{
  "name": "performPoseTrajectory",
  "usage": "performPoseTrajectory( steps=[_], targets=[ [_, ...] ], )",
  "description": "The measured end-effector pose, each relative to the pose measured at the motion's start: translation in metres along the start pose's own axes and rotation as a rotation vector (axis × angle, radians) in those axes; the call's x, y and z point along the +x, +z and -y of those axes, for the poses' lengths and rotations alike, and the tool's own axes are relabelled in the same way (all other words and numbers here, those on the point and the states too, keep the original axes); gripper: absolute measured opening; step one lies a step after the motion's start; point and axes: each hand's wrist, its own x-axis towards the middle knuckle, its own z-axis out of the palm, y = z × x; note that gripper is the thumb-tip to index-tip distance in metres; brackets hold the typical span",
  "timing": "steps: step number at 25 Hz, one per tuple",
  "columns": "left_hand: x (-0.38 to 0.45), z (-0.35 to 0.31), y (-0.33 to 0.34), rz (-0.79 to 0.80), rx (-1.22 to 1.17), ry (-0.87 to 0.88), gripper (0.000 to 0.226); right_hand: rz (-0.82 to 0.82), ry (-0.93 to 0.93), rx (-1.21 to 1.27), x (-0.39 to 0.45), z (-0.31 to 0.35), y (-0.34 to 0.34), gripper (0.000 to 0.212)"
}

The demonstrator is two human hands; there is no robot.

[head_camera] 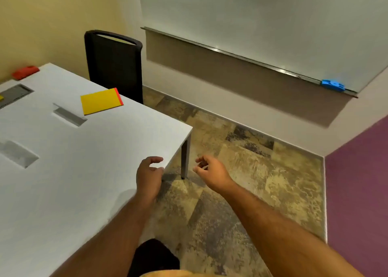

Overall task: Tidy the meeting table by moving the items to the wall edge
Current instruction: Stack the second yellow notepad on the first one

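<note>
A yellow notepad (100, 101) lies flat on the white worktop (84, 161). It has a thin red strip along one short edge. It sits near the far right side of the worktop, just in front of a black chair (114, 65). It is well away from both hands.

A red eraser (25, 72) lies at the far corner of the worktop, close to the yellow wall (42, 20). It is small and blocky. Three grey slots (70, 115) are cut into the worktop top.

The left hand (149, 177) is over the near right edge of the worktop. Its back faces up. The fingers curl a little and the thumb sits apart from them, so the grip is loose and partly open. It holds nothing. It is hard to tell if the fingertips touch the worktop edge.

The right hand (210, 170) is out past the worktop, above the patchy brown floor (262, 182). It is near the grey worktop leg (185, 159). Its fingers are bent inward but not closed. Its grip is also open and it holds nothing.

Both arms are bare and reach forward from the bottom of the view.

A big whiteboard (262, 20) hangs on the wall ahead. A blue eraser (332, 85) rests on its tray at the right end. A purple wall (361, 192) stands on the right.
</note>
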Motion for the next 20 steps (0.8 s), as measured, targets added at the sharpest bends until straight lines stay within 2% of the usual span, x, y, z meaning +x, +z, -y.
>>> performPoseTrajectory(
  steps=[5, 10, 20],
  targets=[
    [0.102, -0.024, -0.002, -0.189, -0.239, -0.120, 0.031, 0.110, -0.132, -0.056, 0.131, 0.055, 0.008, 0.027],
    [0.185, -0.059, -0.018, -0.294, -0.333, -0.161, 0.030, 0.230, -0.226, -0.113, 0.235, 0.116, 0.020, 0.028],
    [0.321, -0.097, -0.021, -0.582, -0.459, -0.258, 0.025, 0.386, -0.306, 0.018, 0.418, 0.196, 0.073, 0.020]
  ],
)
